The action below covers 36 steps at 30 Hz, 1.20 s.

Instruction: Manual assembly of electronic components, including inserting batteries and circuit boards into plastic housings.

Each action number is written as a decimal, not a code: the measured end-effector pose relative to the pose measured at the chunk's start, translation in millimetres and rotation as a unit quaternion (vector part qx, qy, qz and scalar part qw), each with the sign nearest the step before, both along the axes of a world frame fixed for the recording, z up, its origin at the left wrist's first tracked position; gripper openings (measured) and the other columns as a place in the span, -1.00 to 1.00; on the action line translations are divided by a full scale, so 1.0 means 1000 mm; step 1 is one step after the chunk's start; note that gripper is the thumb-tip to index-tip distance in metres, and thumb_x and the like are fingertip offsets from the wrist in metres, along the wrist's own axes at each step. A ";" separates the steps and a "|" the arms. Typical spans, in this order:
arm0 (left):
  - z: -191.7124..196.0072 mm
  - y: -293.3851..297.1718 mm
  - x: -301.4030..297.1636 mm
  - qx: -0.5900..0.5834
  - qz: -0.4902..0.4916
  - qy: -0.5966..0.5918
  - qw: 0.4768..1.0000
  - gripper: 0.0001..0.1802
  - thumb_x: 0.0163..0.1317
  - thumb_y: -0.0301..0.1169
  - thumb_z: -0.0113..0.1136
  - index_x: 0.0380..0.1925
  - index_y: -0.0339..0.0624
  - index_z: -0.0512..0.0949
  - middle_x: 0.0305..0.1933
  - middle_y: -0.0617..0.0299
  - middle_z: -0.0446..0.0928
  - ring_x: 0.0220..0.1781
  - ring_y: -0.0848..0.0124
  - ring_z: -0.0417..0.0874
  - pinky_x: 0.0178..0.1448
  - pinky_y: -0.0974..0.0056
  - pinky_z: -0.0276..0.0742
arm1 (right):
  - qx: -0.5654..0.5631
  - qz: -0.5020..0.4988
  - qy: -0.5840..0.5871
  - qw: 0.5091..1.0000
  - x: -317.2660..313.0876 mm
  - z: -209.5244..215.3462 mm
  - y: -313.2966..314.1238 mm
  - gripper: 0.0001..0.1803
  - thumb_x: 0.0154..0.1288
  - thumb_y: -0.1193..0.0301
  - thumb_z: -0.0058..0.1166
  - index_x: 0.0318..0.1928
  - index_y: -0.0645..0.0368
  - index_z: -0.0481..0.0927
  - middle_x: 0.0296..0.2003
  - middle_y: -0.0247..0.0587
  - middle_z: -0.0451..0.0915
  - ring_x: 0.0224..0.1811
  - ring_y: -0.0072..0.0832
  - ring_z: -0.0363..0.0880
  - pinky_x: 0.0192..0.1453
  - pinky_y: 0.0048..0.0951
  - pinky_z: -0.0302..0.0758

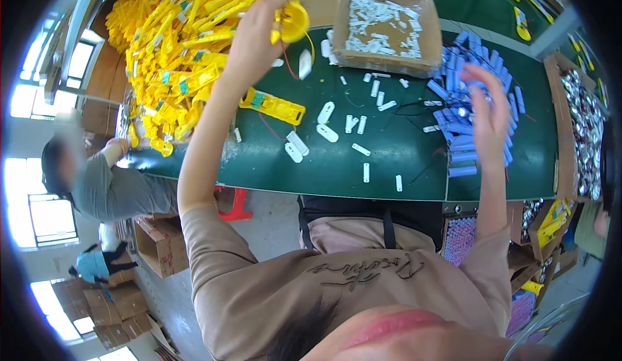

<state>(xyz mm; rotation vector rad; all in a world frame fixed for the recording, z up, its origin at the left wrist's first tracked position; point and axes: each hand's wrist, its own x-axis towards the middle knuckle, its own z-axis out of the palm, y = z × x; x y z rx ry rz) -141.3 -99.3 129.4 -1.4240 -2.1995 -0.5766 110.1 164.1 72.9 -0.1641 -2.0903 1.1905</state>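
Note:
My left hand (254,40) is raised over the far left of the table, its fingers closed on a yellow plastic housing (293,22) with a round cup-shaped end. A thin red wire and a white plastic piece (304,64) hang close beside it. Over on the right, my right hand (487,108) is above a heap of blue cylindrical battery cells (463,139) with dark leads. Its fingers are apart and slightly bent, with nothing visible in them. Nearer me lies another yellow housing (278,106) with a green circuit board, wired to white oval pieces (297,146).
A large pile of yellow housings (162,56) covers the table's left. An open cardboard box (389,60) of small white parts stands at the back. Small white strips (361,149) lie scattered mid-table. Shiny silver parts (580,128) fill a right-hand box. Another person (116,183) sits at left.

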 end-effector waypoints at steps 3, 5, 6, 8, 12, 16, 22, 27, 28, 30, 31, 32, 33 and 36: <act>-0.012 0.038 0.038 -0.049 -0.085 0.149 0.984 -0.40 -0.19 -0.61 0.23 -0.02 -0.05 0.42 0.03 0.14 0.45 0.05 0.12 0.48 0.11 0.12 0.38 | -0.252 0.270 -0.071 0.927 -0.062 0.005 0.006 -0.59 0.43 0.21 -0.21 0.14 0.18 0.40 -0.12 -0.19 0.58 -0.03 -0.47 0.54 0.12 -0.48 0.38; -0.019 0.056 0.065 -0.081 -0.141 0.199 0.966 -0.46 -0.08 -0.56 0.14 0.01 0.00 0.42 0.05 0.16 0.44 0.06 0.16 0.48 0.11 0.11 0.38 | -0.369 0.283 -0.145 0.873 -0.089 0.004 -0.004 -0.55 0.42 0.15 -0.22 0.18 0.13 0.37 -0.11 -0.23 0.56 -0.09 -0.49 0.55 0.09 -0.51 0.38; -0.021 0.067 0.077 -0.097 -0.158 0.204 0.961 -0.50 -0.01 -0.51 0.08 0.03 0.03 0.42 0.05 0.17 0.42 0.07 0.19 0.48 0.11 0.10 0.39 | -0.419 0.297 -0.155 0.844 -0.099 0.002 -0.009 -0.57 0.40 0.16 -0.18 0.15 0.12 0.39 -0.12 -0.27 0.55 -0.12 -0.52 0.55 0.05 -0.52 0.40; -0.034 0.078 0.086 -0.120 -0.147 0.213 0.958 -0.43 0.00 -0.52 0.09 0.10 0.09 0.38 0.12 0.14 0.38 0.16 0.20 0.43 0.25 0.08 0.25 | -0.471 0.309 -0.161 0.811 -0.109 -0.004 -0.015 -0.59 0.39 0.17 -0.15 0.11 0.11 0.41 -0.13 -0.30 0.55 -0.16 -0.55 0.55 0.02 -0.54 0.41; -0.043 0.087 0.090 -0.132 -0.061 0.307 0.940 -0.38 0.09 -0.46 0.06 0.22 0.06 0.26 0.26 0.07 0.28 0.30 0.20 0.29 0.35 0.04 0.08 | -0.479 0.281 -0.055 0.830 -0.106 -0.007 -0.011 -0.70 0.37 0.24 -0.12 0.00 0.11 0.44 -0.18 -0.33 0.54 -0.20 -0.61 0.55 -0.08 -0.53 0.48; -0.053 0.090 0.089 0.159 -0.043 -0.061 0.985 -0.42 0.30 -0.29 -0.03 0.29 -0.21 0.13 0.30 0.00 0.22 0.33 0.13 0.24 0.39 0.06 0.03 | -0.503 0.301 0.009 0.811 -0.090 0.005 -0.006 -0.73 0.36 0.28 -0.08 -0.03 0.14 0.45 -0.20 -0.34 0.55 -0.16 -0.60 0.55 -0.12 -0.49 0.53; -0.072 0.113 0.100 0.265 -0.194 -0.577 0.748 -0.45 0.45 -0.11 -0.37 0.32 -0.15 0.06 0.33 0.07 0.21 0.37 0.25 0.20 0.40 0.15 0.08 | -0.517 0.245 -0.037 0.819 -0.084 -0.017 -0.030 -0.75 0.37 0.18 -0.08 -0.18 0.09 0.46 -0.28 -0.36 0.53 -0.19 -0.61 0.49 -0.04 -0.49 0.41; -0.078 0.104 0.096 0.409 -0.218 -0.580 0.670 -0.49 0.43 -0.01 -0.41 0.18 -0.09 0.20 0.05 -0.05 0.45 0.10 0.14 0.50 0.20 0.08 0.37 | -0.561 0.288 -0.157 0.760 -0.071 -0.047 -0.047 -0.61 0.33 0.03 -0.13 -0.09 0.05 0.47 -0.16 -0.32 0.55 -0.07 -0.60 0.46 0.09 -0.42 0.29; -0.074 0.100 0.094 0.439 -0.169 -0.597 0.649 -0.46 0.41 0.05 -0.45 0.08 -0.11 0.26 -0.06 -0.02 0.50 -0.08 0.15 0.58 0.01 0.07 0.51 | -0.521 0.308 -0.195 0.772 -0.061 -0.049 -0.057 -0.63 0.35 0.12 -0.11 -0.03 0.11 0.44 -0.15 -0.28 0.54 -0.07 -0.57 0.48 0.09 -0.45 0.34; -0.079 0.091 0.081 0.451 -0.168 -0.593 0.645 -0.45 0.41 0.07 -0.47 0.08 -0.11 0.26 -0.07 -0.01 0.50 -0.13 0.16 0.59 -0.06 0.09 0.53 | -0.450 0.362 -0.227 0.784 -0.049 -0.053 -0.072 -0.65 0.34 0.26 -0.05 0.03 0.21 0.41 -0.16 -0.23 0.55 -0.07 -0.54 0.51 0.07 -0.49 0.40; -0.080 0.085 0.075 0.456 -0.167 -0.591 0.644 -0.43 0.40 0.09 -0.48 0.08 -0.10 0.27 -0.09 0.00 0.50 -0.18 0.18 0.60 -0.13 0.10 0.56 | -0.422 0.397 -0.222 0.784 -0.046 -0.053 -0.080 -0.65 0.32 0.31 -0.01 0.03 0.23 0.41 -0.19 -0.22 0.56 -0.08 -0.54 0.52 0.06 -0.50 0.40; -0.083 0.082 0.071 0.470 -0.167 -0.595 0.630 -0.43 0.41 0.08 -0.51 0.06 -0.09 0.29 -0.10 0.02 0.51 -0.27 0.22 0.60 -0.18 0.11 0.56 | -0.444 0.393 -0.217 0.776 -0.043 -0.049 -0.086 -0.66 0.29 0.38 0.02 0.03 0.27 0.40 -0.26 -0.21 0.57 -0.20 -0.54 0.56 -0.03 -0.52 0.45; -0.086 0.076 0.068 0.475 -0.165 -0.594 0.629 -0.43 0.41 0.08 -0.51 0.06 -0.09 0.29 -0.10 0.02 0.51 -0.27 0.22 0.60 -0.18 0.11 0.56 | -0.442 0.395 -0.222 0.775 -0.039 -0.046 -0.090 -0.66 0.29 0.38 0.02 0.03 0.27 0.40 -0.26 -0.21 0.57 -0.20 -0.54 0.56 -0.03 -0.52 0.45; -0.089 0.066 0.059 0.500 -0.131 -0.596 0.614 -0.48 0.42 0.03 -0.48 0.04 -0.10 0.29 -0.17 0.04 0.54 -0.30 0.27 0.60 -0.21 0.15 0.57 | -0.494 0.282 -0.167 0.805 -0.025 -0.034 -0.093 -0.67 0.29 0.38 0.03 0.02 0.23 0.41 -0.45 -0.21 0.56 -0.47 -0.54 0.56 -0.37 -0.57 0.46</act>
